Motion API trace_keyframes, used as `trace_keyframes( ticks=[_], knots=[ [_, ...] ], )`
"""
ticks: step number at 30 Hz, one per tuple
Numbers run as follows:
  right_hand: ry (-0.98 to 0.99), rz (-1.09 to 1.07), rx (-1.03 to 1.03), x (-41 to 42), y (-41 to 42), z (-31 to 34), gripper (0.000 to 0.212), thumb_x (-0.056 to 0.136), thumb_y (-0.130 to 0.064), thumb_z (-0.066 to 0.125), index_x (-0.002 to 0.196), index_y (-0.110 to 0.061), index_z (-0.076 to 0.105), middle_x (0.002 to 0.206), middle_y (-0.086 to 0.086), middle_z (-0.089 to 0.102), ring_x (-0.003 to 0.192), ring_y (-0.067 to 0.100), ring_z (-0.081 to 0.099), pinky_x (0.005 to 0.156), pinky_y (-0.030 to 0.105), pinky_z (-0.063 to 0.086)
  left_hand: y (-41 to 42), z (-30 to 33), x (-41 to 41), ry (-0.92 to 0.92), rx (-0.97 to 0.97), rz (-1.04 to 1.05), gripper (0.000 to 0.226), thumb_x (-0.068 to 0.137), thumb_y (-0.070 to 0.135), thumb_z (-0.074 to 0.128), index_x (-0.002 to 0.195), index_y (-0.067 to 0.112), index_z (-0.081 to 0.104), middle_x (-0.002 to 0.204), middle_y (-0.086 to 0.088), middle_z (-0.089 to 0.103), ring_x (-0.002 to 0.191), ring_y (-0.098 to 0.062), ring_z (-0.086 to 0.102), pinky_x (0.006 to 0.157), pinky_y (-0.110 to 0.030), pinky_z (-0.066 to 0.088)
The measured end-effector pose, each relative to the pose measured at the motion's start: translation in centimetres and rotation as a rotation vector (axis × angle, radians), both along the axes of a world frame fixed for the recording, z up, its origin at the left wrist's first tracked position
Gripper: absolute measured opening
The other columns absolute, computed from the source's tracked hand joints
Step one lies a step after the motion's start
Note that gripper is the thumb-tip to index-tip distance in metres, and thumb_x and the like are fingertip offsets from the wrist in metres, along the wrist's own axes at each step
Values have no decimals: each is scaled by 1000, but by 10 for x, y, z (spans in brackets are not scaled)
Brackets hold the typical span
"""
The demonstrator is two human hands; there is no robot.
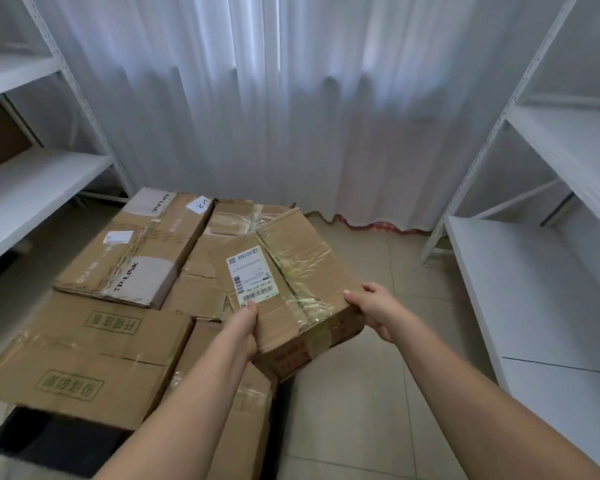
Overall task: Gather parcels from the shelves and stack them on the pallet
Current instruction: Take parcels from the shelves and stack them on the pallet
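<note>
White curtain (274, 116) across the back, pale tiled floor (378, 393), white metal shelving on both sides.

My left hand (246, 323) grips the near-left edge of a taped cardboard parcel (291, 289), thumb on top just below its shipping label (252, 275). My right hand (371, 306) holds the near-right corner, fingers curled over the edge. Both hands are grasping; the parcel hangs tilted, its far end over the stacked boxes, its near-right corner out over bare floor.

Below it, parcels already sit on the black pallet (49, 441): a long TP-LINK box (136, 251), a flat box with green printed characters (84, 351), a taped box (246, 216) at the back under the far end of the one I carry, and another box (236, 420) partly hidden by my left forearm.

Risks, as I judge them: the grip is on one end only, so the far end could dip and catch the box beneath. The stack surface looks uneven, so a parcel set down here may rock or slide toward the floor side. Glossy tape under the right fingers could slip.

Writing: "TP-LINK" reads twice on the long box. A white slip (201, 205) near its far end carries handwritten marks I cannot make out. The shipping label shows barcodes; its text is too small to read. Red print on the parcel's near side is illegible.
</note>
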State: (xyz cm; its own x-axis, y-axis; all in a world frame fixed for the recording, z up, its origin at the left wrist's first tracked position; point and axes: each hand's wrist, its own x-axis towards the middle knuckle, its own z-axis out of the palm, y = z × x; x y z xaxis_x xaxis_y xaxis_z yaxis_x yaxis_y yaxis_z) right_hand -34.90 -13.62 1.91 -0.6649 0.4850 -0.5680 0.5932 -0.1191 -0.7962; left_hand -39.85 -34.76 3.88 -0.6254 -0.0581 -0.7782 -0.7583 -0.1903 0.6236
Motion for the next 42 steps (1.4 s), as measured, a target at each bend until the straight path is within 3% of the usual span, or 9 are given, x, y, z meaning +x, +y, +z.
trace_keyframes(
  ticks=[3,6,12,21,27,30,34,36,42],
  knots=[
    [-19,-23,49,-35,25,-11,64,78,-33,75,135,-17,50,123,5,60,109,28,62,98,46,52,27,-17,-24,-17,6,66,35,101,30,53,127,7,55,104,-9,66,83,-27,61,68,-41,47],
    [-23,-20,-27,-71,34,-26,71,70,-41,77,129,-16,47,122,4,58,107,27,61,94,47,54,39,-45,-58,-19,-17,143,37,97,34,58,127,12,57,120,-10,66,97,-30,64,83,-44,54],
    [-68,68,-161,-139,39,-56,66,90,-16,68,141,-28,28,131,6,48,113,28,57,68,34,56,53,-90,-126,-66,-27,236,35,97,35,59,127,17,57,118,-6,67,100,-29,66,83,-45,56],
    [-115,166,-99,-282,55,-72,59,94,-22,62,142,-28,29,125,9,52,96,25,58,71,31,57,67,-115,-253,-119,-3,278,26,101,29,54,122,14,57,114,-8,65,86,-26,62,54,-39,47],
    [-155,270,-117,-367,57,-97,67,91,-18,61,146,-33,25,121,10,55,90,24,59,55,27,55,69,-142,-322,-180,3,340,18,104,25,49,118,17,54,85,-3,60,71,-21,58,63,-44,45],
    [-162,362,-136,-413,55,-119,76,87,-18,63,147,-40,20,121,9,55,81,22,54,45,21,46,67,-169,-357,-209,-9,387,24,103,29,49,124,16,55,93,-4,62,78,-24,61,61,-43,47],
    [-163,479,-142,-472,57,-154,80,89,-22,65,147,-47,17,126,4,55,97,24,60,68,35,60,68,-210,-404,-221,-12,464,25,104,30,47,123,17,55,101,-5,65,86,-24,62,73,-42,50],
    [-177,538,-142,-500,59,-168,82,91,-24,65,150,-45,12,128,0,54,103,24,62,87,39,58,69,-231,-428,-221,-7,501,30,102,32,49,127,17,56,113,-5,66,97,-25,64,77,-43,52],
    [-173,649,-138,-576,53,-204,95,89,-28,69,151,-50,1,159,1,24,131,26,45,103,44,46,69,-279,-485,-220,-9,614,44,98,40,55,135,18,47,127,-5,62,107,-26,64,90,-52,54]
  ],
)
